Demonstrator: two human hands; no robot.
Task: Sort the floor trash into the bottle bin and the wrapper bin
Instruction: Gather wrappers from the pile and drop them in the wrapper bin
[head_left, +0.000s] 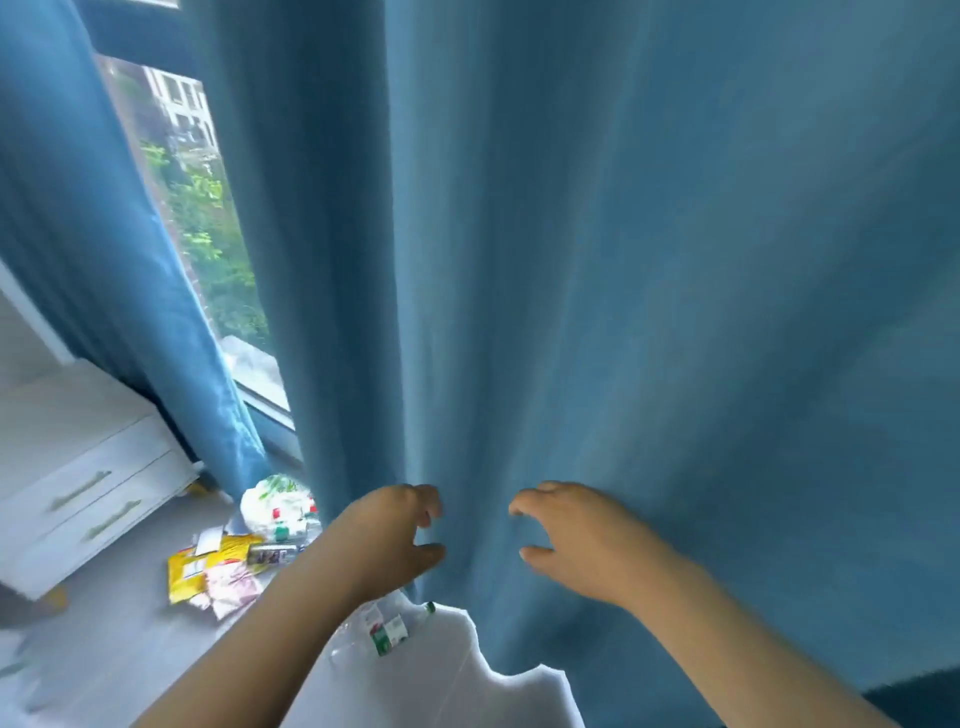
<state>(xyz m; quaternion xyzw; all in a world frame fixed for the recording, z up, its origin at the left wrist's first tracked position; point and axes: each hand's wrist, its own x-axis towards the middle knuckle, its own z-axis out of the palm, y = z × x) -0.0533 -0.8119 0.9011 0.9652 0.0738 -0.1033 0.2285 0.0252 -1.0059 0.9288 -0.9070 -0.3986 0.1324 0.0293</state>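
Observation:
Floor trash lies at the lower left: yellow wrappers (189, 571), a pink-and-white wrapper (234, 587), a dark bottle (270, 553) lying flat and a white bag (278, 506) with bottles in it. A clear plastic bottle (387, 626) with a green-and-white label lies on the floor below my left hand. My left hand (387, 538) and my right hand (571, 535) are held up in front of a blue curtain (623, 312), fingers curled and apart, holding nothing. No bin is in view.
The blue curtain fills most of the view and hangs to the grey floor (119, 665). A white drawer cabinet (78, 483) stands at the left. A window (208, 234) shows between two curtain panels.

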